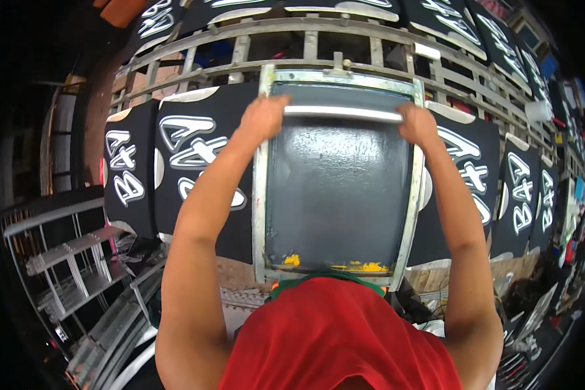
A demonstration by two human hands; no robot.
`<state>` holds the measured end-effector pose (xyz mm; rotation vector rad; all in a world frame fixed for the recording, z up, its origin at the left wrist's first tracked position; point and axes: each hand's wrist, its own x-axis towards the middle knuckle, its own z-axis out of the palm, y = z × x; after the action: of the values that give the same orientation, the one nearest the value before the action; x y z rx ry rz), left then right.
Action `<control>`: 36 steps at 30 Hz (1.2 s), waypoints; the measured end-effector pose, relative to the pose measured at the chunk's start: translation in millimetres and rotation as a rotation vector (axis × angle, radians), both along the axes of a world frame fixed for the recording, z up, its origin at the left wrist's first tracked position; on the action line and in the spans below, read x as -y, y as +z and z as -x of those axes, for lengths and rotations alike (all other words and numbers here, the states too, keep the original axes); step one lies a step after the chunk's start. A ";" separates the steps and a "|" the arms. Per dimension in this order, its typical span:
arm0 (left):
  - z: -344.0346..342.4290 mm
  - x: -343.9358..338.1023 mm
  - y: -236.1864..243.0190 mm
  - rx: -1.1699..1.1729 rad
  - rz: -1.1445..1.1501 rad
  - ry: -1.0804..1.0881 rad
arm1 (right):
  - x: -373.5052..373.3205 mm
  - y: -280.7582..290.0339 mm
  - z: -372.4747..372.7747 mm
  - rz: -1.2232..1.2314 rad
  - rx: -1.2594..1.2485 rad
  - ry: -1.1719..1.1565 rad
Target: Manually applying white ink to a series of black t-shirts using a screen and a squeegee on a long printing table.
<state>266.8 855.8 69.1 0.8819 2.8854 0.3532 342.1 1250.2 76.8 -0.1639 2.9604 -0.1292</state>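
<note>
Both my arms reach forward over a screen printing frame [260, 195] with pale, ink-marked edges. My left hand [264, 118] is closed round the left end of a squeegee [343, 113] with a bright metal bar. At its right end, my right hand [417, 123] grips the same bar. The squeegee lies across the far part of the dark grey mesh [335, 201], whose surface looks wet and shiny just nearer than the bar. Yellow stains [370, 267] mark the mesh's near edge. The squeegee's blade is hidden from view.
Black fabric panels [195, 156] with white lettering lie on both sides of the frame, and more lie beyond. A ladder-like rail [240, 51] crosses behind it. A white cup-shaped container [537, 110] is on the right. Metal racks [78, 250] stand at the left.
</note>
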 end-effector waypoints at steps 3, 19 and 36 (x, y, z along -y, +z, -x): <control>53.2 -22.6 -15.4 0.125 0.171 0.077 | -10.6 -14.8 42.9 0.033 -0.114 -0.053; -322.9 89.5 0.0 0.361 0.058 -0.059 | 79.9 24.3 -344.9 0.133 0.217 -0.099; 47.6 -13.5 -7.8 -0.025 0.008 -0.033 | -18.6 -3.6 26.1 0.015 0.072 -0.065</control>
<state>219.2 869.4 61.3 0.9389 2.8890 0.3295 316.0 1268.8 73.2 -0.0629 2.8947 -0.1624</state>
